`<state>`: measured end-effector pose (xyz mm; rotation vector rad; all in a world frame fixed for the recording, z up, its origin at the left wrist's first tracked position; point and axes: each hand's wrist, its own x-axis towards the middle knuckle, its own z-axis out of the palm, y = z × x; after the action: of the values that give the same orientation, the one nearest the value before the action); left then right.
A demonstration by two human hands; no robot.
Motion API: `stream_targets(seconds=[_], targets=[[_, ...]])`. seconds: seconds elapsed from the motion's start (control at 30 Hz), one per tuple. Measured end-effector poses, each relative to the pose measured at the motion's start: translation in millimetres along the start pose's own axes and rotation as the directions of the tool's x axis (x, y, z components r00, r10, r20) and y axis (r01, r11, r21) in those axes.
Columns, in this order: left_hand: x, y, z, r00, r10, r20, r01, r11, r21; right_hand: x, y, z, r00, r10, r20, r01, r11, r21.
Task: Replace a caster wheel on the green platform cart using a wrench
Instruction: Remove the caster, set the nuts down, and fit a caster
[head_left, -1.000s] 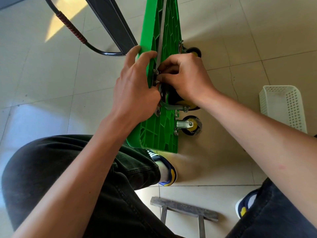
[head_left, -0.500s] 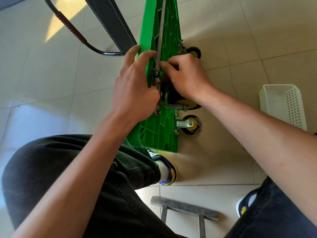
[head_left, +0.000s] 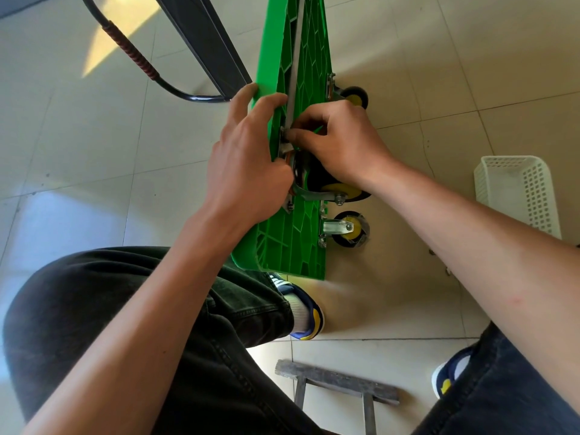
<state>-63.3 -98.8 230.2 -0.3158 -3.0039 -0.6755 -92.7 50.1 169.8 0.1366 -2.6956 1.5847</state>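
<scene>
The green platform cart point(head_left: 301, 233) stands on its edge, ribbed underside facing right. My left hand point(head_left: 248, 164) grips the cart's upper edge beside the caster's metal plate, thumb on the far side. My right hand point(head_left: 339, 146) pinches a small silver fastener point(head_left: 283, 130) at a corner of that plate; whether it is a nut or a bolt head is hidden by the fingertips. Under my right hand sits a caster wheel point(head_left: 343, 190) with a yellow hub in a grey fork. Two more casters point(head_left: 349, 229) point(head_left: 356, 95) are fixed along the cart's lower edge. No wrench shows.
The cart's black handle point(head_left: 141, 62) with a red grip lies on the tiled floor at upper left. A white perforated basket point(head_left: 518, 189) stands at the right. A low wooden stool point(head_left: 339, 386) is between my knees, and my shoe point(head_left: 306, 312) touches the cart's near end.
My right hand's fingertips have shifted slightly at the fastener, from curled over it to pinching it from the side. My left hand and the cart have stayed in place.
</scene>
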Motion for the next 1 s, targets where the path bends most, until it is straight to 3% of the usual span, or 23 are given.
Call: stream_targets(seconds=[0.23, 0.37, 0.63, 1.0], targets=[[-0.2, -0.2, 0.9, 1.0, 0.002, 0.0, -0.002, 1.0, 0.007, 3.0, 0.4, 1.6, 0.999, 0.041, 0.018, -0.04, 0.998, -0.05], [-0.2, 0.4, 0.3, 1.0, -0.004, 0.007, 0.004, 1.0, 0.01, 1.2, 1.2, -2.7, 0.999, -0.006, -0.032, 0.006, 1.0, -0.022], [-0.8, -0.9, 0.2, 1.0, -0.004, 0.006, 0.004, 1.0, -0.008, 0.5, 0.5, -2.1, 0.998, -0.056, 0.0, 0.056, 0.998, 0.01], [-0.2, -1.9, 1.8, 1.0, 0.0, 0.004, 0.001, 1.0, -0.013, 3.1, -0.8, -3.0, 0.997, 0.025, 0.072, -0.018, 0.995, -0.096]])
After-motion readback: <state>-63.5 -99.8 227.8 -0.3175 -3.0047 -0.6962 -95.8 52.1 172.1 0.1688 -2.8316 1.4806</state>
